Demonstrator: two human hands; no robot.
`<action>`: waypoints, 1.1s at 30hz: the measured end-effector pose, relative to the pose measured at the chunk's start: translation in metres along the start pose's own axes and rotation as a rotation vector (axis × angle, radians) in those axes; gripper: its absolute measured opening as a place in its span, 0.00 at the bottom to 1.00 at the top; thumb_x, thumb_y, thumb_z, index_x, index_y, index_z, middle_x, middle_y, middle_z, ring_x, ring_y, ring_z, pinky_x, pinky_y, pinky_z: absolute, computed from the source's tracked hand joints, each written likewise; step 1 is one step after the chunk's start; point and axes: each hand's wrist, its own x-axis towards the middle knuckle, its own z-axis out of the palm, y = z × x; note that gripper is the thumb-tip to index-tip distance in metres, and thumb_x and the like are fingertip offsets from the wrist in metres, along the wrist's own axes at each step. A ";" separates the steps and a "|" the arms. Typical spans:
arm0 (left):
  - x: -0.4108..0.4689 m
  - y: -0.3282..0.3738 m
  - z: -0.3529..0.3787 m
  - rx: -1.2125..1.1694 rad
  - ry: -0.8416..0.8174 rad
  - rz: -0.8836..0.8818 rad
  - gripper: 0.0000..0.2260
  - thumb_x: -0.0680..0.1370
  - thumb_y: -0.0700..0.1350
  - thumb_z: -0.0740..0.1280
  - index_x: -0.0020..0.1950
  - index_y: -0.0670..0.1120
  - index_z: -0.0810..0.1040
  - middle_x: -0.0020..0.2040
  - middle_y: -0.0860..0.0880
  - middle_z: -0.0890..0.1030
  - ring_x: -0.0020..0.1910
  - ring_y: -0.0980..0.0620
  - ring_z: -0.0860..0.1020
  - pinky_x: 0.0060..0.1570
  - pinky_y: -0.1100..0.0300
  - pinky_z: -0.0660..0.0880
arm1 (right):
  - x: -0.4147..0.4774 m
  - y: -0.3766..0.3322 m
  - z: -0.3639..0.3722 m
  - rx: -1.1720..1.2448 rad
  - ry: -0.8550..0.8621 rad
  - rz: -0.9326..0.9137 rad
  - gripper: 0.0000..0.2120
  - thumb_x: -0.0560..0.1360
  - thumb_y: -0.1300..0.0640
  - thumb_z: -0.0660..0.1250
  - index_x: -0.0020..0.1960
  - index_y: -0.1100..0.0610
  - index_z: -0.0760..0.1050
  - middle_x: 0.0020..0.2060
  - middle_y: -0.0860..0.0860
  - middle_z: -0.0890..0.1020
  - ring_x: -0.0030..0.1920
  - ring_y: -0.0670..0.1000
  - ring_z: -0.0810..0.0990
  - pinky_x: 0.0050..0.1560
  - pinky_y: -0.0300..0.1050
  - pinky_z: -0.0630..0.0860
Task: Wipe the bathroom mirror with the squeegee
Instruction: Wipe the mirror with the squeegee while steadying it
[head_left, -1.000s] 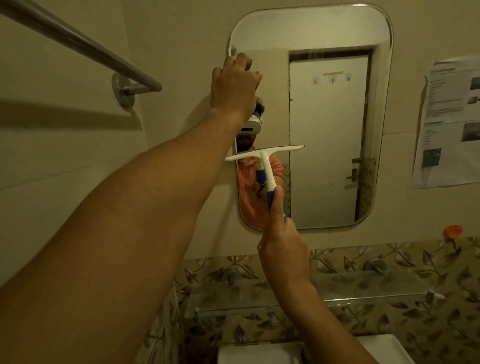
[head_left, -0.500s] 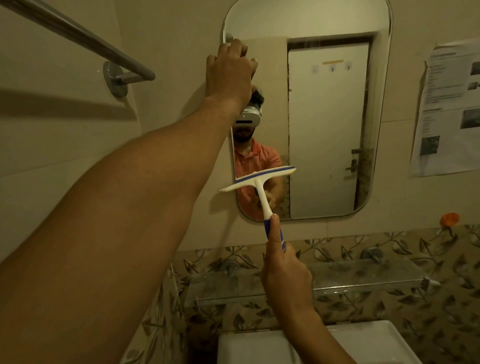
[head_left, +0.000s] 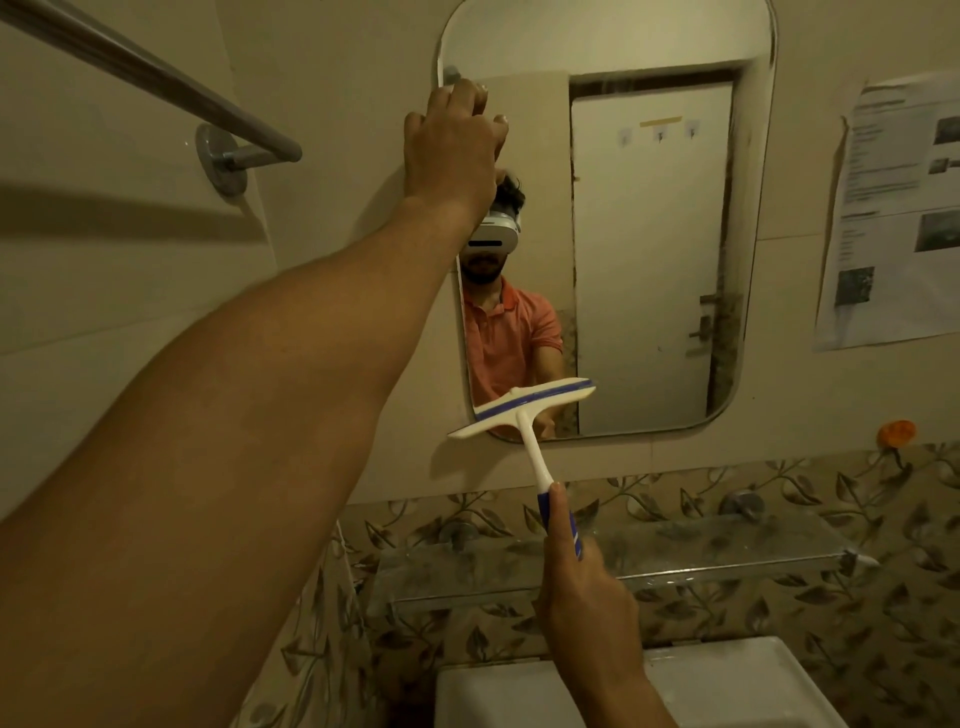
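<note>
Wrapped tight in right grip (head_left: 582, 597): squeegee (head_left: 524, 410) handle, blade tilted just above at lower-left corner of mirror (head_left: 649, 260). Well above, left grip (head_left: 452, 150), bent fingers at mirror edge; clasping or not, cannot tell.

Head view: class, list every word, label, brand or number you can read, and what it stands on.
On the printed sheet right of the mirror: lines of text beside photos, too blurred to read.
On the squeegee: no lettering visible.
Nothing readable anywhere.
</note>
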 end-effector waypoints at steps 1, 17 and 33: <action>0.000 0.000 0.000 0.000 -0.004 0.001 0.23 0.79 0.48 0.71 0.74 0.52 0.74 0.75 0.46 0.68 0.74 0.43 0.65 0.67 0.46 0.66 | 0.000 0.002 0.000 -0.013 -0.004 -0.001 0.54 0.72 0.59 0.74 0.81 0.47 0.37 0.37 0.50 0.75 0.26 0.45 0.70 0.25 0.36 0.73; 0.003 -0.004 0.000 -0.022 -0.023 0.022 0.23 0.79 0.51 0.70 0.74 0.53 0.73 0.75 0.47 0.67 0.72 0.44 0.65 0.65 0.46 0.66 | 0.015 0.035 -0.059 0.125 0.146 0.096 0.51 0.65 0.59 0.79 0.80 0.44 0.54 0.27 0.42 0.68 0.19 0.45 0.67 0.21 0.33 0.63; 0.001 -0.006 -0.003 -0.031 -0.016 0.030 0.25 0.78 0.53 0.71 0.74 0.52 0.72 0.75 0.48 0.68 0.73 0.45 0.65 0.67 0.47 0.66 | 0.216 -0.062 -0.268 0.286 0.562 -0.116 0.28 0.84 0.52 0.55 0.81 0.47 0.48 0.31 0.49 0.72 0.29 0.47 0.72 0.30 0.40 0.68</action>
